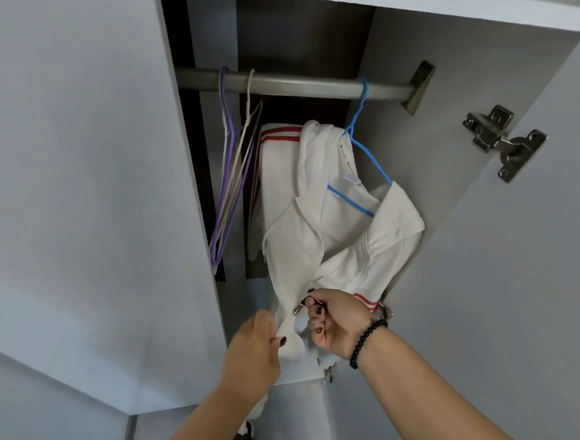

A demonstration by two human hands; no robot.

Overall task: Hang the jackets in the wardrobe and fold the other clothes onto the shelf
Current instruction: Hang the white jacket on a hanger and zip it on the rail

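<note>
Both hands work at the front of a white zip-up jacket with red stripes [314, 242]. Fingers of the left hand [255, 348] pinch the fabric edge; the right hand [334, 321], with a black bead bracelet [365, 343] at its wrist, curls around the opposite edge near the zipper. That jacket hangs on a blue wire hanger [358, 156] from the grey metal wardrobe rail [291, 84], beside bare purple and cream wire hangers [231, 181].

door hinge [503, 142] on open door | rod bracket [419, 86] | bead bracelet [366, 342]
</note>
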